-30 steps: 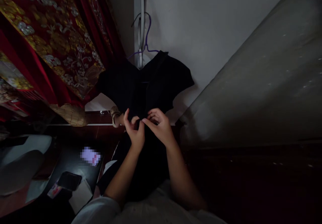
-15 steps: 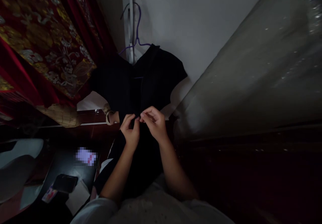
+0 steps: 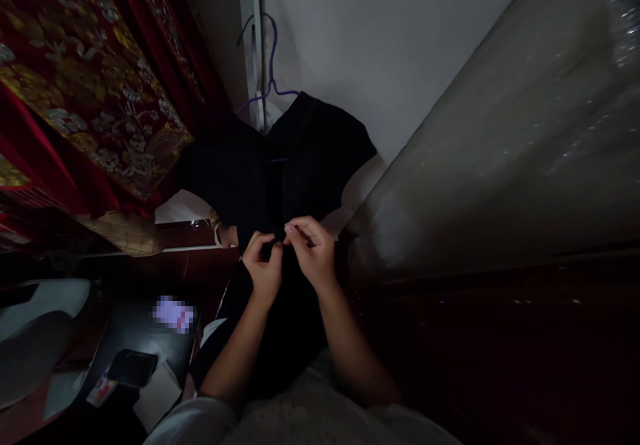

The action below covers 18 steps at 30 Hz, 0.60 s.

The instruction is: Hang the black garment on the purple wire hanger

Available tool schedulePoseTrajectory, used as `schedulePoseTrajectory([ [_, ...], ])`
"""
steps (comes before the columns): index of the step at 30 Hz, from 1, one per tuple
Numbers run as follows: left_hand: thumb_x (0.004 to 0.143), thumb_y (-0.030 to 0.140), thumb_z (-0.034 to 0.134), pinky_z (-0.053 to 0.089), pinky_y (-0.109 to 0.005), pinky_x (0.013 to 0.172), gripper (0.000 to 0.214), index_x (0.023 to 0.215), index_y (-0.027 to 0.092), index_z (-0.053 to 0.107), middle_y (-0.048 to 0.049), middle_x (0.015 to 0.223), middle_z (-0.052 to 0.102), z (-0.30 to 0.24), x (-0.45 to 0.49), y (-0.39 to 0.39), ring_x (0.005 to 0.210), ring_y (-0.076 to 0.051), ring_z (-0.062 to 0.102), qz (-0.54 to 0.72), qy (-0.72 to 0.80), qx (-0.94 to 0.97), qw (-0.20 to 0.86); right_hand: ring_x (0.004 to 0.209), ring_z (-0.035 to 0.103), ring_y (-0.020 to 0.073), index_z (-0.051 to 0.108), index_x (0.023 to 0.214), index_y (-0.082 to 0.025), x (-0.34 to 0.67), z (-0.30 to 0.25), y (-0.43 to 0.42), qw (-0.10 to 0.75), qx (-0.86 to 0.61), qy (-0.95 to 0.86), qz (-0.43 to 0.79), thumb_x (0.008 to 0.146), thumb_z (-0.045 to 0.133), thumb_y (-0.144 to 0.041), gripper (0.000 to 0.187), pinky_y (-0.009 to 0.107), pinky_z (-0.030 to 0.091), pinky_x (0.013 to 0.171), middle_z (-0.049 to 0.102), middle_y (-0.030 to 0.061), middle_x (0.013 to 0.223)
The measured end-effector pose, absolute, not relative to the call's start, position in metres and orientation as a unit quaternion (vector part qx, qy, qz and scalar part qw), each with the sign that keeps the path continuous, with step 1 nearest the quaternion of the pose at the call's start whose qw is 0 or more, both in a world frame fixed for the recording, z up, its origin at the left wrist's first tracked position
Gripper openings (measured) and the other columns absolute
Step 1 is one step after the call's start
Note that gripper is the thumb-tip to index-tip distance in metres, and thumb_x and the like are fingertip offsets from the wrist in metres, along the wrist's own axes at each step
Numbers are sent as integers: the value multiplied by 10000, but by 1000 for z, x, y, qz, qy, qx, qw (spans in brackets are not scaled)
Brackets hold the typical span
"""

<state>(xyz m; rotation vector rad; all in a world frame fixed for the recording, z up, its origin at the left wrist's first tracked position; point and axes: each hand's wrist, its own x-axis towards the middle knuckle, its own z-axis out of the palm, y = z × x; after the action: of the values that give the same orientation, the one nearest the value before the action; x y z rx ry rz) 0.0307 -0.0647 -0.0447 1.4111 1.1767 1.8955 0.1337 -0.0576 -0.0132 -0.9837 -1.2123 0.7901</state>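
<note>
A black short-sleeved garment [image 3: 320, 151] hangs in front of me on a purple hanger [image 3: 273, 65], its front parted at the neck. My left hand [image 3: 263, 268] pinches the cloth at the middle of the front, thumb and fingers curled in. Close beside it, my right hand [image 3: 314, 251] has its thumb and forefinger pressed together on the opposite edge of the opening. The fingertips of both hands nearly meet. Any fastener between them is too dark and small to make out.
Red cloth with gold and silver embroidery [image 3: 120, 98] hangs at upper left. Plastic-covered material [image 3: 480, 151] leans at right. On a dark bench [image 3: 130, 318] at lower left lie a lit phone [image 3: 173, 314], a black phone-like object [image 3: 133, 367] and white paper [image 3: 157, 395].
Both hands have shifted very slightly right and down in the view, along with the scene. They keep their pinch at the garment's front.
</note>
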Motion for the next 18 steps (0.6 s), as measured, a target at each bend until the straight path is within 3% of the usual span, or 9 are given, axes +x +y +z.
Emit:
schedulePoseTrajectory([
  [9,797,149,639,414,-256,706,53,756,182,641,9,726,551,-39,24,-61,726,-151,530,685,450,507,268,624,596,135,647,903,-218,129,7,-21,657,-414,-562,287,968,630,-505,294,284,493,624,618,5,726],
  [13,761,147,633,387,-248,681,39,746,181,621,18,715,520,-48,24,-62,704,-143,513,677,461,495,290,632,572,127,625,905,-221,134,27,30,672,-388,-605,179,1008,576,-523,324,272,477,618,592,2,746],
  [18,776,174,627,378,-252,664,75,711,181,588,21,701,492,-66,30,-71,679,-143,505,635,471,517,328,773,644,156,616,1040,-211,155,58,100,643,-363,-674,26,1085,395,-531,392,294,535,737,606,13,810],
])
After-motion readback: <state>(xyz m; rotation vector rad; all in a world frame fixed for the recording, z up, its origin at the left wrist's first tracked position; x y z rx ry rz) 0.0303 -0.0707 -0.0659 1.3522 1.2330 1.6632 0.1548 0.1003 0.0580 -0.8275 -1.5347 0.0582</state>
